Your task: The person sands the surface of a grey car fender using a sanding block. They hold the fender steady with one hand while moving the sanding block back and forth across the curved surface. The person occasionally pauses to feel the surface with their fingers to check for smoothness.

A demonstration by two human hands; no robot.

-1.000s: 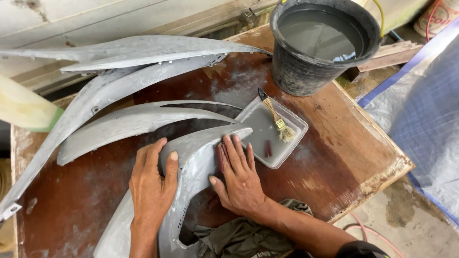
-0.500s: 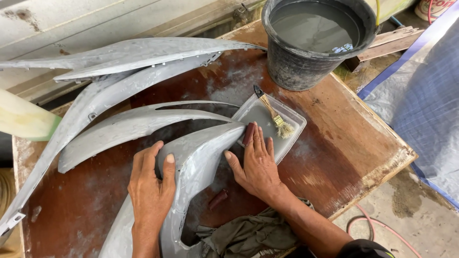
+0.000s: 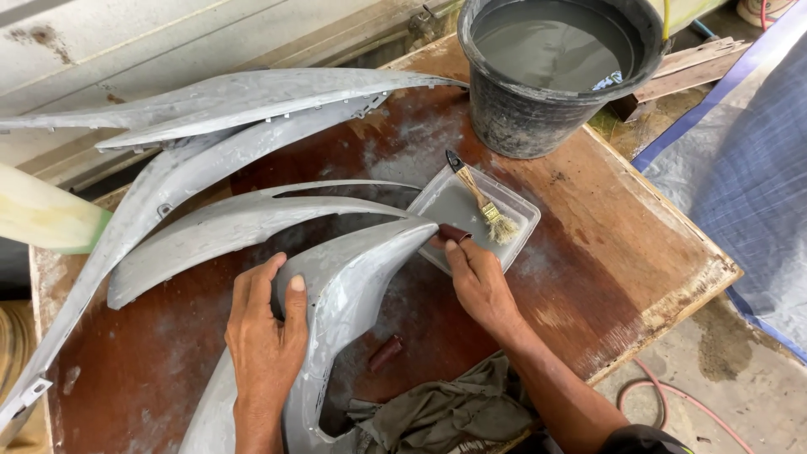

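I see my left hand (image 3: 265, 336) pressed flat, fingers released, on the grey panel (image 3: 353, 277); my right hand (image 3: 479, 282) fingers pinch a brown sanding piece (image 3: 454, 233) beside the panel's tip.

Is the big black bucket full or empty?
Nearly full. The bucket stands upright on the table, and grey water fills it close to the rim.

Right hand (image 3: 479, 282) with sandpaper piece (image 3: 454, 233) at tray (image 3: 521, 220), left hand (image 3: 265, 336) on grey panel (image 3: 353, 277).
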